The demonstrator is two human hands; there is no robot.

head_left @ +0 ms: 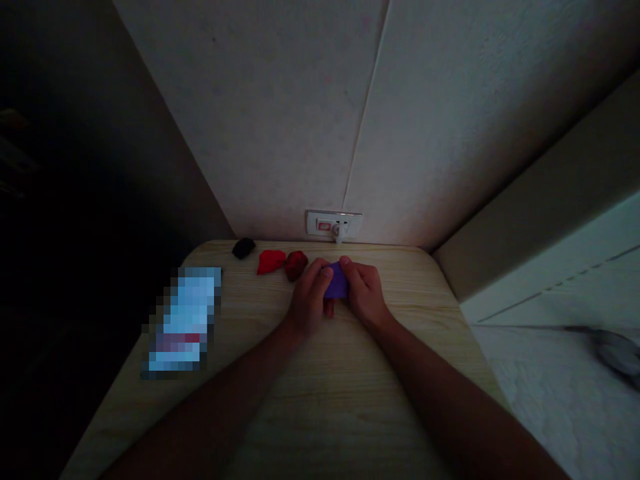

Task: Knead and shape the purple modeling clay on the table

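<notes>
Between my two hands is a flat purple piece (337,281), perhaps paper or cloth; its material is hard to tell in the dim light. My left hand (311,297) pinches its left edge, thumb on top. At its right edge, my right hand (365,288) grips it with thumb and curled fingers. A small reddish thing (329,308) shows just below the purple piece, partly hidden by it and by my left hand. Close to my left fingers lies a dark red crumpled lump (297,265), with a bright red crumpled piece (271,261) beside it.
A black lump (244,249) lies at the back left of the wooden tabletop (310,400). A lit, blurred-out screen (187,317) rests on the left side. Behind the table, a wall socket (325,225) holds a white plug. A pale padded surface (560,387) is on the right.
</notes>
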